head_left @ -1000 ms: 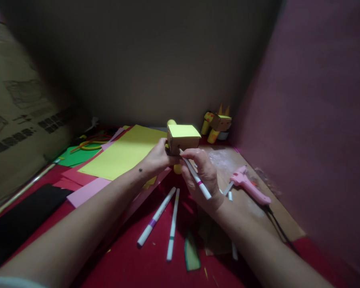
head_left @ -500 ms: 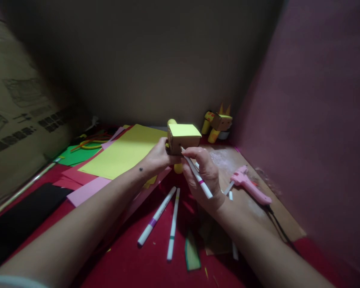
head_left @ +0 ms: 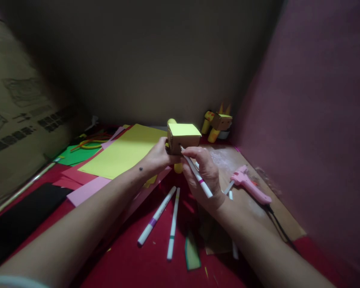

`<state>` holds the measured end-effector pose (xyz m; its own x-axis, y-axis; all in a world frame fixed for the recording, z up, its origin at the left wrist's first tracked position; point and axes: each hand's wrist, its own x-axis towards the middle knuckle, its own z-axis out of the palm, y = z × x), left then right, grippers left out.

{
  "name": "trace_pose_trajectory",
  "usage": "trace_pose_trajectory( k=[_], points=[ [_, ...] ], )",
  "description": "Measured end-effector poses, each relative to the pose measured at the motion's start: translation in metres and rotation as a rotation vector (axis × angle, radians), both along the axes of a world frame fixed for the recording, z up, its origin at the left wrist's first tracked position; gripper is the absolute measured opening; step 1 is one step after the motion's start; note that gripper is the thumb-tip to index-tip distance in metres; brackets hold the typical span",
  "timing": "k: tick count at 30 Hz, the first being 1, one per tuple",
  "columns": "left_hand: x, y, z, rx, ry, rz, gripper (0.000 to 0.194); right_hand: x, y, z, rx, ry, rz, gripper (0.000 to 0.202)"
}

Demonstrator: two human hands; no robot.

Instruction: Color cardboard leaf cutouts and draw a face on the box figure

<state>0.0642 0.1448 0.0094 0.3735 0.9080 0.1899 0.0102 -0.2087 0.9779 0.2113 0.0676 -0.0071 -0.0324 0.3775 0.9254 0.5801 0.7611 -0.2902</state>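
My left hand (head_left: 159, 155) is closed around the left side of a small cardboard box figure (head_left: 189, 142) with a yellow paper top and yellow rolled parts behind and below it. In my right hand (head_left: 204, 170) is a white marker with a purple band (head_left: 199, 180), pinched between thumb and fingers. Its tip touches the box's brown front face, at a small dark mark. Part of the left fingers is hidden behind the box. Below the hands, two white markers (head_left: 157, 216) lie on the red cloth (head_left: 123, 256).
A pink glue gun (head_left: 250, 186) with a black cord rests on a board (head_left: 276, 216) at right. Behind it stands a cardboard animal figure (head_left: 222, 122). Yellow paper (head_left: 123, 152), pink and green sheets and black material (head_left: 27, 212) lie left. A large carton (head_left: 18, 100) borders the left.
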Motion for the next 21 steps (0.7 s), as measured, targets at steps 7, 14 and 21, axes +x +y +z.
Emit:
trace_pose_trajectory(
  k=[7, 14, 21],
  points=[
    [0.0011, -0.0018, 0.0017, -0.011, 0.014, -0.010, 0.059, 0.0006, -0.0027, 0.0001, -0.030, 0.003, -0.004, 0.022],
    [0.0010, -0.0029, 0.0040, 0.014, 0.020, -0.017, 0.054, -0.0002, -0.0016, -0.0007, -0.024, 0.011, 0.004, 0.022],
    [0.0013, -0.0022, 0.0051, 0.043, 0.006, -0.031, 0.051, -0.0006, -0.0014, 0.0002, -0.013, -0.023, 0.012, 0.019]
  ],
)
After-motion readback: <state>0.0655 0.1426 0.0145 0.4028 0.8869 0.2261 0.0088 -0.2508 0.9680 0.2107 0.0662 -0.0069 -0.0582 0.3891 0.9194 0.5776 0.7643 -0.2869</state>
